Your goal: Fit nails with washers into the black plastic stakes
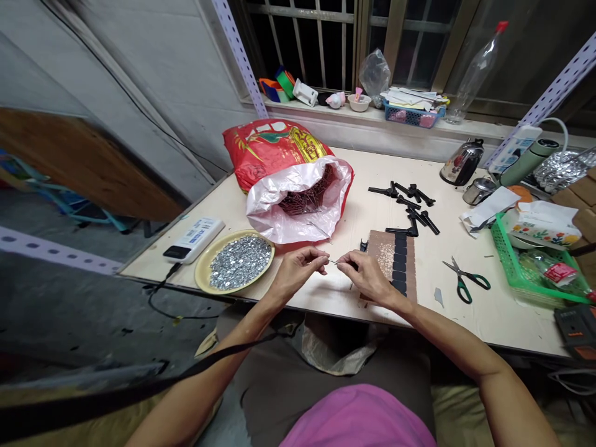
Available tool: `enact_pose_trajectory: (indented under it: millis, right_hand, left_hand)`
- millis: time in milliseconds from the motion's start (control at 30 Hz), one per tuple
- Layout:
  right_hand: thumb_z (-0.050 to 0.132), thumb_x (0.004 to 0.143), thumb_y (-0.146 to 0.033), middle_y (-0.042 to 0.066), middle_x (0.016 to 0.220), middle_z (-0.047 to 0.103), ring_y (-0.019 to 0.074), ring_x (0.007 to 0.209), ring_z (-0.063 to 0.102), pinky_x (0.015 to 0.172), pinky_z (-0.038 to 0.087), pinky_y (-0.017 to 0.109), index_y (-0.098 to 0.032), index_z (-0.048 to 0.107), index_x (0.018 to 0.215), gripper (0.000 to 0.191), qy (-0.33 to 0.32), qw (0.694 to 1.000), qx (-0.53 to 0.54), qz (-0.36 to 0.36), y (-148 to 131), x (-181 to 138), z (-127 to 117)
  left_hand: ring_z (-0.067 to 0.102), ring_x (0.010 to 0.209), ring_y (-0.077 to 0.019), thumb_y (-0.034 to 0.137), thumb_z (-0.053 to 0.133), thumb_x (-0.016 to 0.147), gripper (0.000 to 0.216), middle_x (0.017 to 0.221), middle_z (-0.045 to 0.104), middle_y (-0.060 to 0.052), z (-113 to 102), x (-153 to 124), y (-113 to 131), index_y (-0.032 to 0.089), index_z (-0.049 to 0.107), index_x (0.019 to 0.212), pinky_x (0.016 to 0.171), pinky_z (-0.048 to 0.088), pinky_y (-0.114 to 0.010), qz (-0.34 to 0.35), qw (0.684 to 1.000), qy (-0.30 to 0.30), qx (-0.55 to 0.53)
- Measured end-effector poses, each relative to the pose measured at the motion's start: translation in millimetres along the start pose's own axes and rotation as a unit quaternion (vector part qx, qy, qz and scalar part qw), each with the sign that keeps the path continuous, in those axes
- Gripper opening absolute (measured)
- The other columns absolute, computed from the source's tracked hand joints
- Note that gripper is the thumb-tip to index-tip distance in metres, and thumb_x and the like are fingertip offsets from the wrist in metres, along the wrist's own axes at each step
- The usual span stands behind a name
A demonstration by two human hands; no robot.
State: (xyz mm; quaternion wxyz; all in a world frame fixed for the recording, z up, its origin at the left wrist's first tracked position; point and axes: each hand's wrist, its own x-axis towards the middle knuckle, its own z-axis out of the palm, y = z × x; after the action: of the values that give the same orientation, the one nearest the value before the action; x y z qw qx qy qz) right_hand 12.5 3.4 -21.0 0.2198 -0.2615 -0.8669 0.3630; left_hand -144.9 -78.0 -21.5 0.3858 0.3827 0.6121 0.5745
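In front of me, near the table's front edge, my left hand (pixel 298 270) and my right hand (pixel 367 273) meet fingertip to fingertip. A thin metal pin (pixel 333 262) shows between them, its far end in my right hand's pinch. My left fingers are pinched at its other end; whatever lies in them is too small to make out. To the left sits a yellow plate (pixel 203 278) heaped with small silver washers (pixel 239 264). Behind my hands lies a red and white sack (pixel 274 155), its mouth facing me, full of thin dark reddish metal rods (pixel 307 202).
Beside my right hand is a brown board (pixel 410 267) with black pads. Several black plastic parts (pixel 410 194) lie behind it. Scissors (pixel 463 279), a green basket (pixel 516 273) and a kettle (pixel 462 162) stand rightward. A white power bank (pixel 195 239) with a cable lies left.
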Motion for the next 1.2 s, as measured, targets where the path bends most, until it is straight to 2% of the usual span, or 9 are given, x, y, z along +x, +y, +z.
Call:
enact_pose_trajectory:
  millis: [167, 300, 433, 533, 633, 733, 800, 1033, 1200]
  right_hand:
    - [0.056, 0.083, -0.024, -0.001, 0.071, 0.061, 0.0102, 0.067, 0.052, 0.061, 0.039, 0.022, -0.014, 0.062, 0.074, 0.015, -0.010, 0.984, 0.161, 0.073, 1, 3, -6]
    - [0.060, 0.078, -0.034, -0.004, 0.062, 0.053, 0.0067, 0.055, 0.044, 0.052, 0.034, 0.020, -0.014, 0.061, 0.074, 0.021, -0.062, 0.953, 0.261, 0.144, -1, 0, -13]
    - [0.063, 0.077, -0.041, -0.007, 0.054, 0.046, 0.0048, 0.044, 0.036, 0.042, 0.028, 0.019, -0.014, 0.060, 0.075, 0.027, -0.123, 0.919, 0.309, 0.211, 1, -4, -15]
    - [0.059, 0.082, -0.031, -0.004, 0.059, 0.052, 0.0066, 0.050, 0.044, 0.049, 0.035, 0.020, -0.015, 0.059, 0.073, 0.019, -0.086, 0.956, 0.231, 0.158, 4, -6, -13]
    - [0.056, 0.086, -0.020, 0.001, 0.073, 0.060, 0.0107, 0.067, 0.054, 0.061, 0.040, 0.022, -0.015, 0.061, 0.075, 0.013, -0.018, 0.998, 0.047, 0.030, 9, -9, -10]
    - [0.048, 0.092, -0.016, 0.004, 0.076, 0.060, 0.0141, 0.072, 0.054, 0.062, 0.038, 0.025, -0.017, 0.063, 0.079, 0.020, 0.016, 0.983, -0.164, -0.083, 14, -15, -6]
    - [0.042, 0.095, -0.015, 0.005, 0.075, 0.059, 0.0149, 0.073, 0.053, 0.061, 0.036, 0.025, -0.018, 0.064, 0.081, 0.026, 0.020, 0.962, -0.244, -0.119, 15, -18, -5]
    - [0.044, 0.098, -0.029, 0.003, 0.083, 0.060, 0.0114, 0.068, 0.055, 0.054, 0.031, 0.023, -0.019, 0.063, 0.095, 0.023, 0.010, 0.968, -0.245, -0.058, 16, -21, -2]
    - [0.041, 0.098, -0.022, 0.006, 0.081, 0.063, 0.0153, 0.076, 0.056, 0.062, 0.035, 0.025, -0.018, 0.064, 0.087, 0.026, 0.033, 0.958, -0.268, -0.096, 14, -19, -1]
  left_hand:
    - [0.051, 0.048, -0.0108, 0.045, 0.062, 0.073, 0.026, 0.062, 0.057, 0.002, 2, 3, -1, 0.019, 0.065, 0.071, 0.049, 0.040, -0.024, 0.058, 0.992, -0.043, 0.102]
    - [0.047, 0.057, -0.0138, 0.043, 0.047, 0.082, 0.026, 0.062, 0.048, 0.002, 4, 3, -5, 0.023, 0.057, 0.069, 0.057, 0.039, -0.026, 0.154, 0.962, -0.078, 0.211]
    - [0.043, 0.061, -0.0162, 0.041, 0.038, 0.085, 0.026, 0.062, 0.043, 0.002, 6, 2, -9, 0.025, 0.043, 0.065, 0.062, 0.037, -0.028, 0.173, 0.938, -0.116, 0.276]
    - [0.041, 0.059, -0.0161, 0.044, 0.033, 0.086, 0.029, 0.061, 0.039, 0.003, 9, 2, -9, 0.025, 0.037, 0.064, 0.061, 0.035, -0.028, 0.152, 0.940, -0.129, 0.278]
    - [0.039, 0.057, -0.0153, 0.047, 0.031, 0.087, 0.033, 0.058, 0.037, 0.004, 12, 3, -10, 0.025, 0.035, 0.062, 0.059, 0.035, -0.028, 0.119, 0.947, -0.135, 0.265]
    - [0.038, 0.055, -0.0147, 0.048, 0.029, 0.087, 0.036, 0.055, 0.035, 0.005, 15, 4, -12, 0.025, 0.035, 0.060, 0.058, 0.034, -0.028, 0.099, 0.951, -0.141, 0.255]
    - [0.038, 0.055, -0.0146, 0.050, 0.030, 0.086, 0.036, 0.055, 0.035, 0.005, 16, 4, -14, 0.025, 0.035, 0.060, 0.058, 0.034, -0.028, 0.094, 0.952, -0.139, 0.254]
    - [0.039, 0.056, -0.0150, 0.054, 0.032, 0.085, 0.039, 0.053, 0.034, 0.005, 19, 3, -18, 0.025, 0.035, 0.060, 0.055, 0.034, -0.027, 0.073, 0.961, -0.125, 0.234]
    - [0.040, 0.055, -0.0151, 0.057, 0.032, 0.086, 0.042, 0.052, 0.035, 0.004, 19, 2, -19, 0.025, 0.035, 0.059, 0.053, 0.034, -0.027, 0.071, 0.969, -0.124, 0.202]
